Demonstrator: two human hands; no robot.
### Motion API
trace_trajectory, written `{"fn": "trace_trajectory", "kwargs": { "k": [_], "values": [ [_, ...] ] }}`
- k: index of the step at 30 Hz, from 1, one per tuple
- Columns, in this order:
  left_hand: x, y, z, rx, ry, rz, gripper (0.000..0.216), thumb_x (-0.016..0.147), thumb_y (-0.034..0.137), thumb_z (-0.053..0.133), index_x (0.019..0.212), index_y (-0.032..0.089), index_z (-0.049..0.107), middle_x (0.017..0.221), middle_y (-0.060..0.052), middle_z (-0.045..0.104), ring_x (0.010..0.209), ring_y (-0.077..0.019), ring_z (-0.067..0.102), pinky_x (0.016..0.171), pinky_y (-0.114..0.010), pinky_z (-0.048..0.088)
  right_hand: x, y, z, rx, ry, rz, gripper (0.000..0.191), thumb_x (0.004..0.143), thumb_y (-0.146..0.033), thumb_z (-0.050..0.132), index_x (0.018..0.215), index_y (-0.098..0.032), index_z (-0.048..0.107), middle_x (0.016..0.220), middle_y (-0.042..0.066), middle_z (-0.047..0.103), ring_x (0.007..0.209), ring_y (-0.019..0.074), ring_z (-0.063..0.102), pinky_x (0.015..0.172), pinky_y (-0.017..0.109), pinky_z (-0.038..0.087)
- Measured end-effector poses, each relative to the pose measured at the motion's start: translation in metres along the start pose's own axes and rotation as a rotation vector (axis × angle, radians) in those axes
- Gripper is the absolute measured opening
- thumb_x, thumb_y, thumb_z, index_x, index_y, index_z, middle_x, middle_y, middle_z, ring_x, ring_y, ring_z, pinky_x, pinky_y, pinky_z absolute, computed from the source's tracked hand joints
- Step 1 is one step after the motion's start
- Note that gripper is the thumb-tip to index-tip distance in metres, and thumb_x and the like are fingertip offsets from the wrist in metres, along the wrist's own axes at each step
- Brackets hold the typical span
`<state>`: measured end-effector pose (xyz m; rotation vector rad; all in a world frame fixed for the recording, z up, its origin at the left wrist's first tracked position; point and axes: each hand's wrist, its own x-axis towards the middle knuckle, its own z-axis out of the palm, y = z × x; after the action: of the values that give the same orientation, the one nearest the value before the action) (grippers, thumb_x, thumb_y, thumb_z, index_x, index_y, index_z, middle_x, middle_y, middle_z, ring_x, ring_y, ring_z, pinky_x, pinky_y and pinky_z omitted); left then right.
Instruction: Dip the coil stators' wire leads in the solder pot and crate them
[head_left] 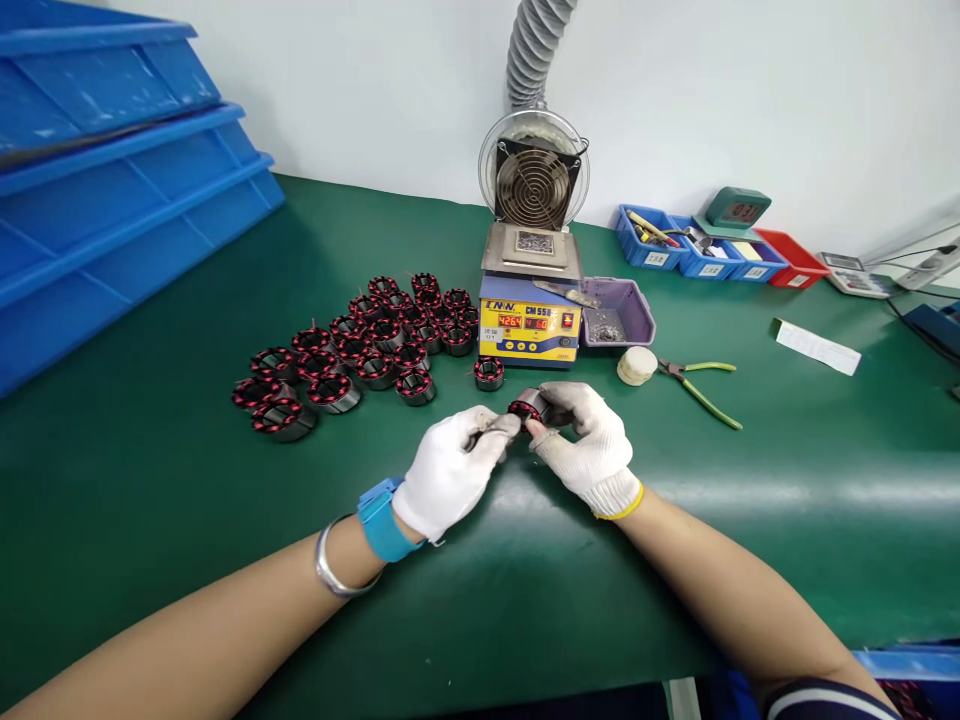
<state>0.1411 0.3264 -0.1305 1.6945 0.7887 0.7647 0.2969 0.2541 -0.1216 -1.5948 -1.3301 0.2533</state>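
Observation:
My right hand [589, 440], in a white knit glove with a bare thumb tip, grips a motor stator [529, 406] with red windings and a black ring. Close against its left side, my left hand [459, 462] has thumb and fingers pinched together; whatever lies between them is too small to make out. The left hand also wears a white glove, with a blue wrist strap below it. Just beyond the hands, a single stator [489, 373] stands in front of the solder pot [529, 320]. Several more stators [386, 335] are grouped to the left.
A fume fan [534, 188] with a grey duct stands behind the pot. Right of it are a purple tray [619, 312], a round pale pad [637, 366] and green-handled pliers [701, 385]. Small bins [709, 262] line the back; stacked blue crates [135, 220] rise at left.

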Motion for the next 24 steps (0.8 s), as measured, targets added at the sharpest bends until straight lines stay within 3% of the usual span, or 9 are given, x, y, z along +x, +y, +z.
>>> {"fn": "trace_trajectory", "kwargs": {
  "k": [3,7,12,15,19,24],
  "values": [
    [-0.009,0.002,-0.005,-0.075,0.066,0.125,0.019,0.084,0.024,0.052,0.066,0.018,0.054,0.062,0.001,0.054,0.055,-0.0114,0.051,0.053,-0.024,0.042,0.003,0.004,0.000,0.081,0.056,0.084,0.030,0.074,-0.028,0.069,0.103,-0.021,0.063,0.095,0.004,0.067,0.075,0.0146,0.065,0.070,0.030,0.058],
    [-0.011,-0.004,-0.007,-0.296,0.208,0.003,0.022,0.086,0.034,0.052,0.070,0.019,0.051,0.064,0.000,0.054,0.054,-0.0122,0.053,0.049,-0.024,0.044,0.006,0.007,-0.001,0.189,0.108,0.182,0.035,0.073,-0.031,0.071,0.105,-0.019,0.062,0.093,0.005,0.067,0.073,0.0157,0.065,0.069,0.032,0.059],
    [0.000,-0.009,0.001,-0.338,0.059,-0.119,0.036,0.087,0.050,0.048,0.086,0.015,0.056,0.070,-0.003,0.062,0.056,-0.0136,0.056,0.053,-0.026,0.048,0.028,0.004,-0.013,0.110,0.124,0.109,0.034,0.073,-0.031,0.071,0.104,-0.019,0.063,0.092,0.005,0.068,0.075,0.0162,0.066,0.071,0.032,0.059],
    [0.004,-0.009,0.004,-0.371,-0.033,-0.169,0.043,0.083,0.054,0.053,0.097,0.013,0.056,0.073,-0.004,0.063,0.059,-0.0148,0.058,0.056,-0.027,0.049,0.077,0.005,-0.025,-0.058,0.124,-0.028,0.032,0.074,-0.031,0.070,0.103,-0.018,0.064,0.094,0.005,0.068,0.081,0.0170,0.066,0.079,0.035,0.057],
    [0.005,-0.013,0.007,-0.399,-0.096,-0.179,0.039,0.081,0.049,0.058,0.096,0.014,0.057,0.075,-0.004,0.063,0.063,-0.0154,0.058,0.060,-0.029,0.050,0.175,0.005,-0.035,-0.463,0.044,-0.235,0.033,0.075,-0.032,0.068,0.104,-0.017,0.064,0.098,0.004,0.063,0.093,0.0209,0.063,0.087,0.042,0.053],
    [0.005,-0.018,0.009,-0.358,-0.154,-0.128,0.029,0.082,0.041,0.057,0.095,0.015,0.059,0.084,-0.007,0.066,0.073,-0.0173,0.061,0.067,-0.030,0.051,0.266,-0.007,-0.017,-0.953,-0.208,-0.282,0.037,0.083,-0.035,0.061,0.112,-0.013,0.058,0.109,0.007,0.055,0.106,0.0257,0.058,0.091,0.046,0.047]
  ]
}}
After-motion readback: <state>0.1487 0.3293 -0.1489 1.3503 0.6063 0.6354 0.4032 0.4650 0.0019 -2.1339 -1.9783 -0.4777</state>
